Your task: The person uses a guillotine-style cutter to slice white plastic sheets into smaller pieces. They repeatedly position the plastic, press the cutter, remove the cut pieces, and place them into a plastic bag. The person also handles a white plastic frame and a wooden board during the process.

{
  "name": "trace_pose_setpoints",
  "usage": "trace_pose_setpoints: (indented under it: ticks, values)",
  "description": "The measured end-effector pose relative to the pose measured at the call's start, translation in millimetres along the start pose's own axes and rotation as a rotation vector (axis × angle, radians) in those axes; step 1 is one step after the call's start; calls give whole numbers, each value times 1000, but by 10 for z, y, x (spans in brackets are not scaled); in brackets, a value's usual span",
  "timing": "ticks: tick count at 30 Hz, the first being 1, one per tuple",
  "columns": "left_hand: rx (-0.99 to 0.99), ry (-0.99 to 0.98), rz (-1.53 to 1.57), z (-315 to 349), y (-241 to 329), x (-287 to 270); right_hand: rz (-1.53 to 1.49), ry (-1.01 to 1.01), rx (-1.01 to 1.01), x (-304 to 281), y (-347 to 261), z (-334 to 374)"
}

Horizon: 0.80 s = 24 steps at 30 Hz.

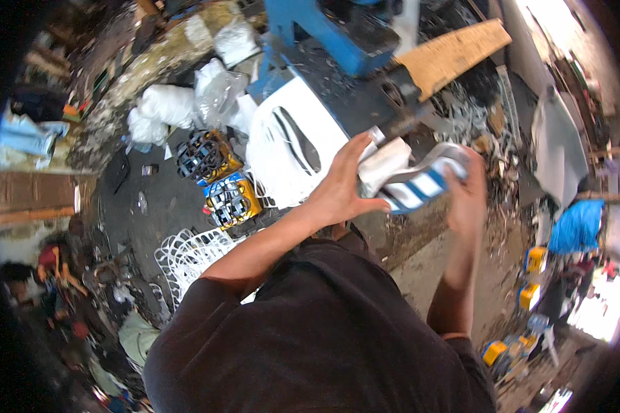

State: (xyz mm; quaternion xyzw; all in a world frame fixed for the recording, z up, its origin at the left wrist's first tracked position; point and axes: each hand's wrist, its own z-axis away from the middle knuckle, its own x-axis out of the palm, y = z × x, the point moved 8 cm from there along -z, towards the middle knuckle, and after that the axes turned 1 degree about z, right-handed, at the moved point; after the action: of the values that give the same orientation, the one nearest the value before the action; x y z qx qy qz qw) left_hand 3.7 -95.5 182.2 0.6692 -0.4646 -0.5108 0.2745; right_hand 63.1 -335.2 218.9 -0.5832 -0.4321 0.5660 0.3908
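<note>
Between my two hands is a bundle of blue-and-white striped strap pieces (420, 187), curved and blurred by motion. My right hand (468, 196) grips its right end, fingers bent round it. At the left end my left hand (343, 184) holds the bundle, thumb below and fingers above. A pale, whitish part (386, 164) lies against the left palm; its kind is unclear. Just beyond the hands stands a blue machine (365, 41) with a dark flat bed (317, 89). White sheet material (282, 144) with long cut-out openings lies left of my left hand.
Yellow-and-blue boxes (251, 196) of dark and striped strap pieces stand on the floor at left. White looped offcuts (189, 258) lie nearer me. Stuffed plastic bags (169, 107) rest behind. A tan board (455, 55) juts from the machine, above grey scraps (461, 113).
</note>
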Motion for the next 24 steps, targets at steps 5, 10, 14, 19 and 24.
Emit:
trace_pose_setpoints:
  ticks: [5,10,14,19,24]
  values:
    - [-101,-106,141,95,-151,601,4,-56,189,923,370,232]
    - [-173,-126,-32,344,-467,701,111,7,36,1136,832,319]
    - [-239,-150,46,451,-615,654,-21,-465,208,1276,1104,343]
    - [-357,-40,-13,501,-541,628,-76,-402,481,637,2170,135]
    - [-991,543,505,1001,-1743,113,44,-153,428,-150,3612,-733]
